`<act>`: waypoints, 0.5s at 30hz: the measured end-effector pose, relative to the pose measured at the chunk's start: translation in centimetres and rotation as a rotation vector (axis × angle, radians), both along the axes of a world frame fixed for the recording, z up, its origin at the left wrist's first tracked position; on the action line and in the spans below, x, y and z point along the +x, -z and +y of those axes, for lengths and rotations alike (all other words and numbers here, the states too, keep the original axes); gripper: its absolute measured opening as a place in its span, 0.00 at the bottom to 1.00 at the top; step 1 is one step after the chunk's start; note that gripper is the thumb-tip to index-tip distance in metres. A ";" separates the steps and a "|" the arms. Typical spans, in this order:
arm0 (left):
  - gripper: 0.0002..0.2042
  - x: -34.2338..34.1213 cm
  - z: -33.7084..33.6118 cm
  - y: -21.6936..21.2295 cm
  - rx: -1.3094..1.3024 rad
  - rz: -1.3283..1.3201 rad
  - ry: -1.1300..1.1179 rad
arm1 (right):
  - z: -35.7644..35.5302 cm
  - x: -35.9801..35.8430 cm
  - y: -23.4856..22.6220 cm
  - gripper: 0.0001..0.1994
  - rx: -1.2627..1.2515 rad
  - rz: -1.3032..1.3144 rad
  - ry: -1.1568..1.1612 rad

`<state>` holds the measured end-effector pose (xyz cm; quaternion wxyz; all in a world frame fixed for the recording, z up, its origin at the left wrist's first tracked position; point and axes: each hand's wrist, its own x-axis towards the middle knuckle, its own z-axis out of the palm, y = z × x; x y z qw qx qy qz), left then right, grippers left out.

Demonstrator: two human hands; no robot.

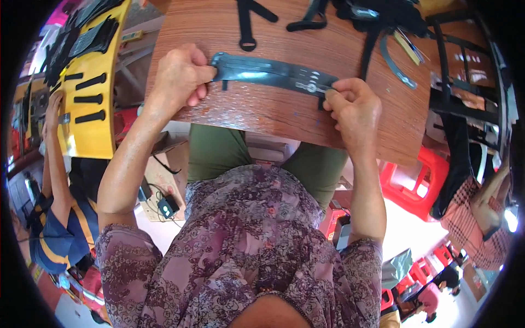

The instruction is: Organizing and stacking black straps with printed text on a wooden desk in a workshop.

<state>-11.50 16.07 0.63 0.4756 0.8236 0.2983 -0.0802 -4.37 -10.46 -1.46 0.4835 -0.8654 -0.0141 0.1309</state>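
A dark strip [265, 72] is held stretched sideways just above or against the far-middle part of the brown table [391, 128]; whether the wood is touched cannot be told. Its left end is pinched between thumb and fingers by the left hand [179, 76], its right end by the right hand [355, 106], so both grips are closed on it. The right end is held slightly nearer than the left. Pale marks and a small ring shape are seen toward the right end, and two short black tabs are left jutting out past the near edge.

Beyond the strip, a black strap [244, 26] is laid on the far side, with a black loop [313, 19] to its right. Farther right, a black pile [385, 15] is heaped, and a clear curved band [392, 63] is placed near the right edge beside a yellow stick [407, 48].

At the left, a row of black tabs is laid on a yellow table [87, 136], its left edge reached by a co-worker's hand [53, 109]. At the near right, a red stool [424, 191] is partly covered by the brown table.
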 end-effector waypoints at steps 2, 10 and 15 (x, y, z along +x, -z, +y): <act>0.06 -0.2 0.0 0.2 0.010 -0.036 -0.001 | 0.1 0.1 0.6 0.08 -0.018 -0.024 0.003; 0.06 -1.0 -0.8 0.4 0.149 -0.082 0.038 | 0.2 0.3 0.8 0.08 -0.107 -0.109 -0.019; 0.05 -1.3 -1.2 0.5 0.238 -0.140 0.085 | 0.0 0.3 1.0 0.09 -0.157 -0.179 -0.068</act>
